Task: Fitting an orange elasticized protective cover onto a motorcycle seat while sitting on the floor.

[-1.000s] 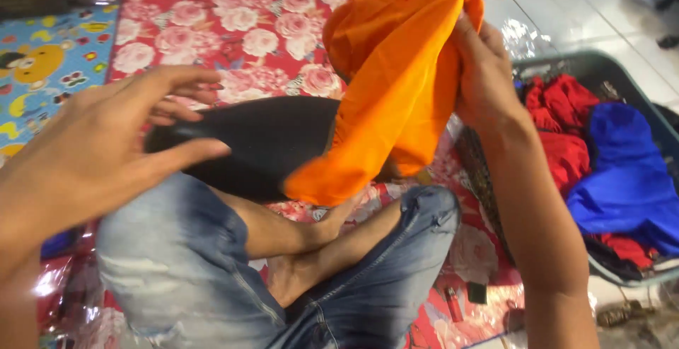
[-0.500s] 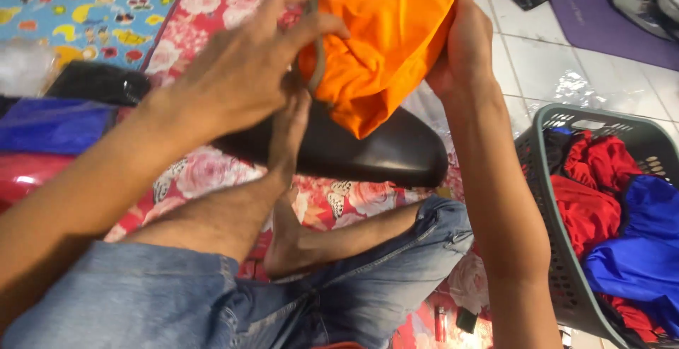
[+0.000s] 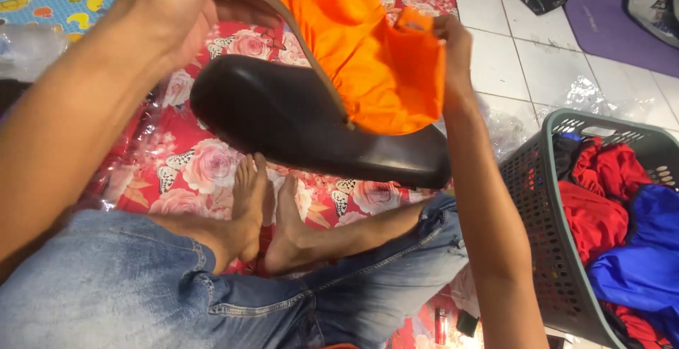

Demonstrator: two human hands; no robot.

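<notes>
Single head-worn view, looking steeply down, close over crossed legs and black seat (image 3: 311,126). Facing forward across floral mat (image 3: 191,165) beneath seat; grey basket (image 3: 548,250) right of seat, tiled floor (image 3: 509,59) beyond.

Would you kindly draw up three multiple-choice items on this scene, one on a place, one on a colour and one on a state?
1. Where is the laundry basket?
A. by the right arm
B. on the black seat
C. on the person's lap

2. What colour is the cloth held in both hands?
A. green
B. orange
C. white

3. How does the right hand hold the cloth?
A. flat on top of it
B. apart from it
C. pinching its edge

Answers:
1 A, it stands on the tiles beside the right arm.
2 B, it is bright orange above the black seat.
3 C, the fingers close on its edge, while the left hand grips its elastic rim.
</notes>
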